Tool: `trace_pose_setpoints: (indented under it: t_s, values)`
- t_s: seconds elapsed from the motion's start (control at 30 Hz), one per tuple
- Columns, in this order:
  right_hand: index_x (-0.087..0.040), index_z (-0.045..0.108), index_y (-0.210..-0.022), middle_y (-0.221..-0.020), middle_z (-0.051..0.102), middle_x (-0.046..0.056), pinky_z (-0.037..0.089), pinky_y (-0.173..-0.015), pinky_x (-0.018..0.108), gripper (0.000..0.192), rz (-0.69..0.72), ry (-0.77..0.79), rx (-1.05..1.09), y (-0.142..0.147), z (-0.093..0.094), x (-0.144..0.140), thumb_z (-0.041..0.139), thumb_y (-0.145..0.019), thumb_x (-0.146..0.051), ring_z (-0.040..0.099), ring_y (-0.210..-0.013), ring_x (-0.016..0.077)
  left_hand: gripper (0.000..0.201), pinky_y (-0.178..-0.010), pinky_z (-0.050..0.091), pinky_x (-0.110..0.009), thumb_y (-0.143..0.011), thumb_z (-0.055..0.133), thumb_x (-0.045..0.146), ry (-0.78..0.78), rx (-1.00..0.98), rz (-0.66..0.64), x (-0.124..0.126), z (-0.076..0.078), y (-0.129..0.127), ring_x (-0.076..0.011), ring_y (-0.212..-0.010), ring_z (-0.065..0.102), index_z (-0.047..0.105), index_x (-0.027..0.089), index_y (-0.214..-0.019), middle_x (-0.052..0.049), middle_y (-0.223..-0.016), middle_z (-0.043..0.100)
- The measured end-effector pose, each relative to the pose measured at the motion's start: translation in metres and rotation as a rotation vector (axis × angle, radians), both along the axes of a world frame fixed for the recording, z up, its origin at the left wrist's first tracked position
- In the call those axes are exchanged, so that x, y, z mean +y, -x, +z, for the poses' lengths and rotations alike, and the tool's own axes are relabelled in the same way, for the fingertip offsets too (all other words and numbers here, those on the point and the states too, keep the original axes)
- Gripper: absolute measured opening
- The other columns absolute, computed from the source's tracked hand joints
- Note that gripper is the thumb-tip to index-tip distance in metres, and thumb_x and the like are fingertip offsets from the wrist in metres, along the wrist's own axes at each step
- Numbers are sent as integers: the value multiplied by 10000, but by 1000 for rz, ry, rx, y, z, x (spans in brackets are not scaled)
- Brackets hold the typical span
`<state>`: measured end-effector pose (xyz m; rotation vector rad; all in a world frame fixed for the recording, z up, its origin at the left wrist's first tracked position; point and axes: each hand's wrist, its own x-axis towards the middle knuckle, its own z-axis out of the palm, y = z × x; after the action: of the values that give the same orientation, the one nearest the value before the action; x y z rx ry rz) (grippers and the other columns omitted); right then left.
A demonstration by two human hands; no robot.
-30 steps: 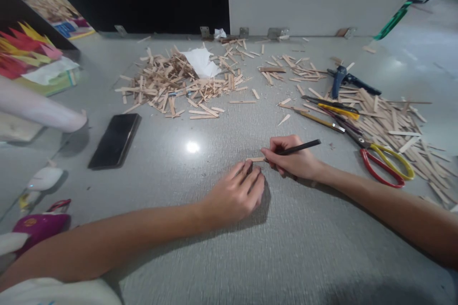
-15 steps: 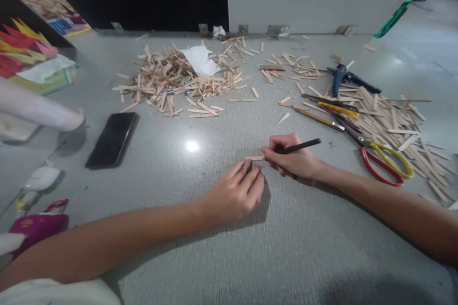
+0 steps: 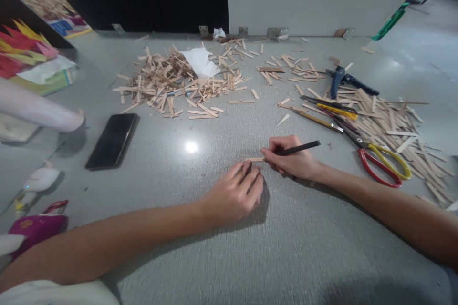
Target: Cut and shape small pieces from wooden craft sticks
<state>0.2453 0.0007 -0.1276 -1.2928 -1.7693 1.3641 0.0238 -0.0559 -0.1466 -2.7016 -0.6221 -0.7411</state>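
Observation:
A short flat wooden stick [image 3: 254,159] lies on the grey table between my two hands. My left hand [image 3: 234,194] rests palm down, its fingers curled, with the fingertips pressing the stick's left end against the tabletop. In my right hand [image 3: 290,157] a slim black pencil [image 3: 300,147] is pinched in a writing grip, its back end slanting up to the right. The pencil's tip is hidden by the fingers, close to the right end of the stick.
Behind my hands lies a heap of wooden sticks [image 3: 161,76] with white paper [image 3: 201,61]. To the right are scissors [image 3: 381,164], a yellow utility knife [image 3: 336,110], dark blue pliers [image 3: 338,81] and more sticks. A phone [image 3: 113,141] and a purple glue gun [image 3: 37,228] lie left, near another person's arm [image 3: 39,105].
Both hands hold almost the same pose around the stick and pencil. The view has shifted very slightly; nothing was picked up or let go.

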Motion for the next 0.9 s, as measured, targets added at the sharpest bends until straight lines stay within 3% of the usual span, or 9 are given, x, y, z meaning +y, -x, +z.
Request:
trace_pose_setpoints:
  t_s: [0.8,0.9]
  values:
    - [-223,501,-559,-410,511,-42,263,-329,198,586,71,-50,12,1,2,-1,772,-928,-588,417,-347,64,303,-924,676,-486,-1060,456,92,39,1,-11,0,-1,0,-350,-1059,815,744,-1,-1077,-243,-1086,817]
    - [-227,530,-573,-413,513,-45,284,-306,202,551,-21,-6,62,0,6,2,786,-909,-582,414,-323,70,272,-958,660,-513,-1047,494,90,78,8,-26,-1,-4,2,-371,-1112,801,732,-18,-1124,-270,-1134,805]
